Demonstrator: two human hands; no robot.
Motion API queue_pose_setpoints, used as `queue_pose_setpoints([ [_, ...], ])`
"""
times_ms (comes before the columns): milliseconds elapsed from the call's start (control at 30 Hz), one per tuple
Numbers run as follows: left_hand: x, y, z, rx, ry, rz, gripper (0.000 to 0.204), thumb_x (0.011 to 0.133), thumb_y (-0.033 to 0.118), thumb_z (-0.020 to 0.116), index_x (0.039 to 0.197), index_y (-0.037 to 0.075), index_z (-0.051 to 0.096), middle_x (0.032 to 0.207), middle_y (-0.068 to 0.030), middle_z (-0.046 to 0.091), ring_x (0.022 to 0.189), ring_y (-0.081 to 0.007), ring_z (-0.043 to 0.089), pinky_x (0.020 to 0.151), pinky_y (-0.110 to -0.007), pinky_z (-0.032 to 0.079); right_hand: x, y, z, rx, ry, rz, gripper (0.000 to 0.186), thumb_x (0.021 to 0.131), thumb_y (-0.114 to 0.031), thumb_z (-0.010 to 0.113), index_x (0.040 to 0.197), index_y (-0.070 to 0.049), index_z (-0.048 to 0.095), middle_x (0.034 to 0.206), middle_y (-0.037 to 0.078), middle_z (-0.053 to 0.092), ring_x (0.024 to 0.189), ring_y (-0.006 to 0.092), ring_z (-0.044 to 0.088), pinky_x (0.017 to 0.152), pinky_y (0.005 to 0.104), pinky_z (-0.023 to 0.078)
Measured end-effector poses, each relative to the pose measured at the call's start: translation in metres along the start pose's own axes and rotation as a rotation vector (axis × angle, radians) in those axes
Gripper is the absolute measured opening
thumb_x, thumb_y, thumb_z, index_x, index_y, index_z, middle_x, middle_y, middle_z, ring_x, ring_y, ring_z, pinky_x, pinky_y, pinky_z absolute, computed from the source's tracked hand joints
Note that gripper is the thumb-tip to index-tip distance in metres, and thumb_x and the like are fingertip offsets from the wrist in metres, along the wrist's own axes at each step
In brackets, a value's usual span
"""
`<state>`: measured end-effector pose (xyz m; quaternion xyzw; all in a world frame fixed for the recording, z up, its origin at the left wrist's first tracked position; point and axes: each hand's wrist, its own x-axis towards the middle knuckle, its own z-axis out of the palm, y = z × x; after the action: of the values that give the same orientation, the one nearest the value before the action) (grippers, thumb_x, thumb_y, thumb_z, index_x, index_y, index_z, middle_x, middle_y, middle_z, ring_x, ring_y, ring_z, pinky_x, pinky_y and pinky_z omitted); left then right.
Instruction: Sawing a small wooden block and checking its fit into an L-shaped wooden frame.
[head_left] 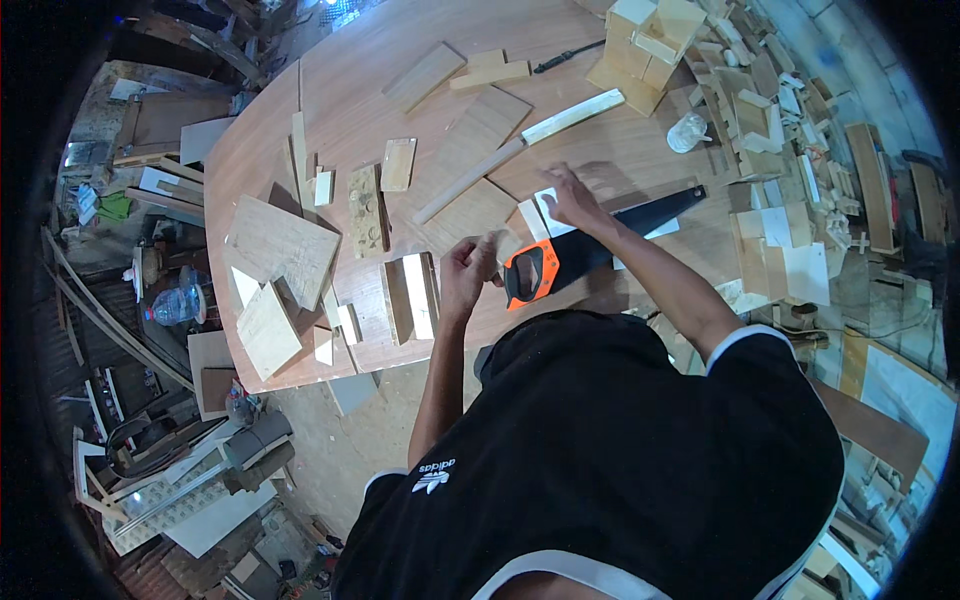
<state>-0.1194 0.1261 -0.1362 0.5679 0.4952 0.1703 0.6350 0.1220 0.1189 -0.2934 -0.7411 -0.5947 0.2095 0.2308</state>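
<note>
A hand saw with an orange and black handle and a dark blade lies near the table's front edge, its blade pointing right. My left hand is just left of the saw's handle, its fingers curled together; what they hold, if anything, is hidden. Beyond the handle are small white-faced wood pieces. My right hand is over their right side with fingers stretched out, and my right forearm crosses above the blade. A long narrow wood strip lies farther off, across a flat board.
The wooden table holds several loose boards, among them a large panel at left and upright pieces near the front edge. At right are a clear plastic cup, a wooden box assembly and piled offcuts.
</note>
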Motion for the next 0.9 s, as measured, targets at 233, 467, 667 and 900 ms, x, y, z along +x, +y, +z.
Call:
queue_pose_setpoints([
  [233,0.011,-0.004,0.005,0.087,-0.078,0.036,0.045,0.085,0.025,0.067,0.113,-0.009,0.056,0.086,-0.0127,0.065,0.065,-0.0177,0.066,0.061,-0.027,0.053,-0.024,-0.095,-0.074,0.752,-0.273,-0.269,0.020,0.083,-0.017,0.066,0.096,-0.002,0.068,0.088,0.011,0.069,0.081,0.0171,0.065,0.074,0.0313,0.053],
  [467,0.015,0.004,0.019,0.083,-0.122,0.105,0.037,0.084,0.021,0.068,0.107,-0.007,0.059,0.075,-0.0092,0.064,0.061,-0.0131,0.062,0.056,-0.025,0.050,-0.050,-0.086,-0.087,0.602,-0.121,-0.211,0.018,0.083,-0.019,0.066,0.089,-0.002,0.069,0.085,0.009,0.069,0.074,0.0161,0.065,0.065,0.0280,0.052],
  [667,0.013,-0.001,0.023,0.072,-0.215,0.106,0.034,0.085,0.021,0.067,0.105,-0.006,0.059,0.077,-0.0085,0.064,0.062,-0.0125,0.061,0.059,-0.025,0.050,-0.053,-0.069,-0.071,0.803,0.085,0.102,0.017,0.085,-0.012,0.058,0.091,0.001,0.068,0.089,0.013,0.069,0.074,0.0145,0.067,0.067,0.0299,0.053],
  [900,0.014,-0.009,0.035,-0.019,-0.102,0.124,0.030,0.086,0.013,0.064,0.106,-0.003,0.048,0.092,-0.0156,0.063,0.078,-0.0196,0.066,0.066,-0.030,0.053,-0.028,0.061,0.005,0.088,0.278,0.175,0.056,0.078,-0.012,0.063,0.126,0.007,0.042,0.110,0.026,0.059,0.107,0.0359,0.057,0.090,0.0420,0.047],
])
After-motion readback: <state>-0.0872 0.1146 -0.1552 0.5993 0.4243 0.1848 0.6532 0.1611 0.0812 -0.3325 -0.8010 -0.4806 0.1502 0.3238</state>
